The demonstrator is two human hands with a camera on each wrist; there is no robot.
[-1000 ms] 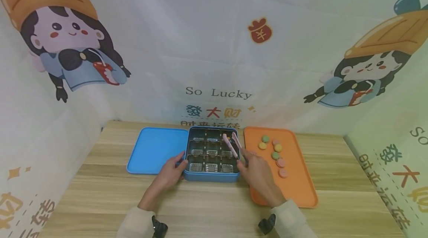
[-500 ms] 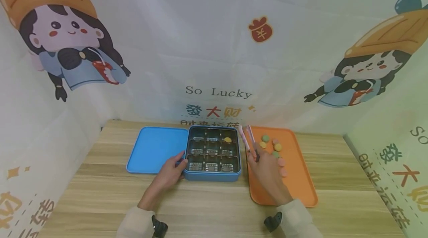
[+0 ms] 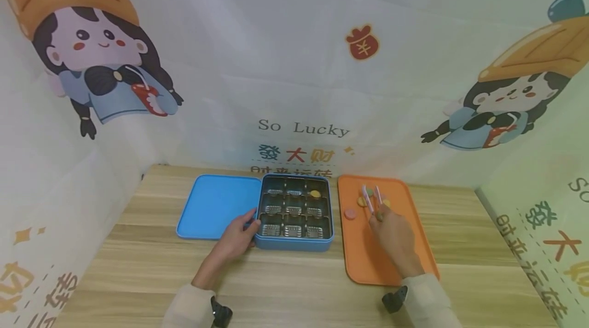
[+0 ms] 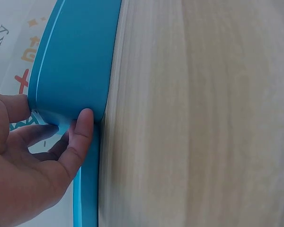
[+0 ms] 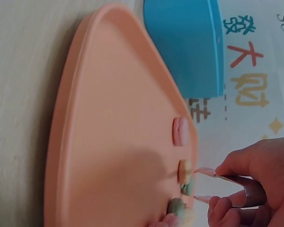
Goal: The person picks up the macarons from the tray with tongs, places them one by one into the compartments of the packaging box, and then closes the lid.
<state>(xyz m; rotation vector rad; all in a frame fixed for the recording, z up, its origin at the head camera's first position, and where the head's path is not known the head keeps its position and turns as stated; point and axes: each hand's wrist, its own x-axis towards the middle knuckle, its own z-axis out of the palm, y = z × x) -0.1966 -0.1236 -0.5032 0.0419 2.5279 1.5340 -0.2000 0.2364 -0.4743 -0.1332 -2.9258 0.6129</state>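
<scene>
My left hand point(image 3: 236, 236) holds the near left part of a blue tin box point(image 3: 293, 244); in the left wrist view its thumb point(image 4: 19, 108) is at the rim and the fingertips touch the side. One yellow macaron point(image 3: 315, 194) lies in the far right compartment of the nine-part insert. Over an orange tray point(image 3: 368, 264), my right hand point(image 3: 397, 238) grips small pale tongs point(image 3: 368, 200). The tong tips stand apart, close to a yellow macaron point(image 5: 183, 171) and a green macaron point(image 5: 187, 187). A pink macaron point(image 3: 350, 214) lies apart at the tray's left.
Left of the box a flat blue lid point(image 3: 218, 210) lies on the wooden table point(image 3: 285, 287). More macarons sit grouped on the tray, partly hidden by my right hand in the head view. A printed cloth point(image 3: 294, 77) hangs behind the table.
My right hand has moved right with the tongs, from the box's far right compartment to the macarons on the tray. A yellow macaron now shows in that compartment. My left hand stays put.
</scene>
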